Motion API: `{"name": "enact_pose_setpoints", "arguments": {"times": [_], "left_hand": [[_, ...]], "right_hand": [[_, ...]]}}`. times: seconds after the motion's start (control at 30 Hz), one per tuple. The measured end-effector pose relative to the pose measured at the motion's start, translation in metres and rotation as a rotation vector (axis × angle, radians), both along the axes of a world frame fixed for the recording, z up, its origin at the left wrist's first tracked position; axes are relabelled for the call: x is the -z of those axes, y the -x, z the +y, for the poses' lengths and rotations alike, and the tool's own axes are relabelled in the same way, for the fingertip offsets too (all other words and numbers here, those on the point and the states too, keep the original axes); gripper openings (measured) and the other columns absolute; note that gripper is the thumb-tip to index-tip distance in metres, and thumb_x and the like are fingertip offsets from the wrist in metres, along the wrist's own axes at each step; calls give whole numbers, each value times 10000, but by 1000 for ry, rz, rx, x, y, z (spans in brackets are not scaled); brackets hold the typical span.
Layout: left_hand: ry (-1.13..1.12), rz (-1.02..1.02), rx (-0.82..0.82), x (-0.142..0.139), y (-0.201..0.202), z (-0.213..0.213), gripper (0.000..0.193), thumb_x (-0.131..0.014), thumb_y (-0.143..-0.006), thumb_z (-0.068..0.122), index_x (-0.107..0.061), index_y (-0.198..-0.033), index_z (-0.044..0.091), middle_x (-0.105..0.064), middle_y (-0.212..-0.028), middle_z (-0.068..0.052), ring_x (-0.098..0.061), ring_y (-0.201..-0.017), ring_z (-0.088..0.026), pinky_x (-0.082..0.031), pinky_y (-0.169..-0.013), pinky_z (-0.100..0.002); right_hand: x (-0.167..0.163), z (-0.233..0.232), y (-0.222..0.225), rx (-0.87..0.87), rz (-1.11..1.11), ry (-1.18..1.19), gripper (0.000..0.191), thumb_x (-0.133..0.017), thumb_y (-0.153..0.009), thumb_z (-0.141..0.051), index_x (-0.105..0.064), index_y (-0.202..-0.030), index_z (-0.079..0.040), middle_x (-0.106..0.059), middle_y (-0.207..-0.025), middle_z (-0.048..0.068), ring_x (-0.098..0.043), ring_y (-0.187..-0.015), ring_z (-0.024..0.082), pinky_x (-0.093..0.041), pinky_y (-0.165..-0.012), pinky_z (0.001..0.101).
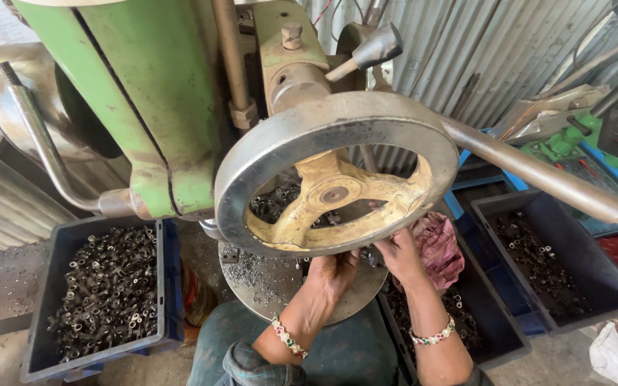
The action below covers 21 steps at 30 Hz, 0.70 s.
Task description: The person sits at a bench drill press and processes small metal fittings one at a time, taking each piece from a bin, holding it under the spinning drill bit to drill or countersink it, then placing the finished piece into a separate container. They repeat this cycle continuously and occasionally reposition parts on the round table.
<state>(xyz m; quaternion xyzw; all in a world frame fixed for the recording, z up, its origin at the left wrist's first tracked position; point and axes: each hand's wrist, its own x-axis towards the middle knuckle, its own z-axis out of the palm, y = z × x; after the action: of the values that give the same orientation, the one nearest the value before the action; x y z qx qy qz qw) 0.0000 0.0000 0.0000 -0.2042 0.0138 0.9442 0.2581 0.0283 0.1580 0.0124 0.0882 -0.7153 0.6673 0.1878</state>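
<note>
Down under the grey handwheel (337, 175) with its yellow spokes, both hands at work on the round metal table (266, 282) of the green press (144, 107). Left hand (332, 275) reached up beneath the rim, fingers hidden, grip impossible to tell. Right hand (398, 256) just beside it, fingers curled at something small, too hidden to name. Pink rag (439, 246) touching the right hand. Dark crate of small metal parts (109, 289) off left, another crate (552, 264) off right.
</note>
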Motion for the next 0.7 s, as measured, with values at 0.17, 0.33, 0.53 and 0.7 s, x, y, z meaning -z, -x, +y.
{"name": "enact_pose_setpoints", "arguments": {"times": [0.17, 0.33, 0.53, 0.7], "left_hand": [[171, 99, 51, 3, -15, -23, 159, -657, -951, 111, -658, -1092, 37, -678, -962, -104, -655, -823, -221, -561, -706, -340], [444, 158, 15, 36, -61, -88, 249, -539, -989, 229, -663, -1069, 28, -634, -907, -86, -611, -760, -219, -546, -747, -442], [832, 305, -403, 17, -71, -183, 229, -634, -945, 131, -663, -1145, 23, -706, -1030, -43, -692, -960, -187, -559, -903, -330], [943, 287, -573, -16, -33, -233, 264, -719, -1012, 110, -720, -1238, -27, -654, -1047, -67, -576, -916, -168, -473, -772, -305]], "right_hand": [[-1, -1, 7, 80, -6, -19, 387, -490, -1066, -125, -521, -1436, -14, -617, -1428, 78, -555, -1321, 187, -437, -1106, 333], [3, 5, 7, 163, 124, -157, 350, -486, -1103, -218, -594, -1344, 13, -652, -1344, 100, -584, -1258, 222, -449, -1076, 359], [1, -4, 9, 175, 149, -141, 283, -534, -1099, -220, -640, -1242, 1, -670, -1247, 81, -614, -1185, 197, -483, -1038, 351], [-12, -14, 4, 148, 151, -66, 263, -589, -1061, -192, -619, -1231, 7, -635, -1254, 68, -582, -1175, 173, -464, -1025, 332]]}}
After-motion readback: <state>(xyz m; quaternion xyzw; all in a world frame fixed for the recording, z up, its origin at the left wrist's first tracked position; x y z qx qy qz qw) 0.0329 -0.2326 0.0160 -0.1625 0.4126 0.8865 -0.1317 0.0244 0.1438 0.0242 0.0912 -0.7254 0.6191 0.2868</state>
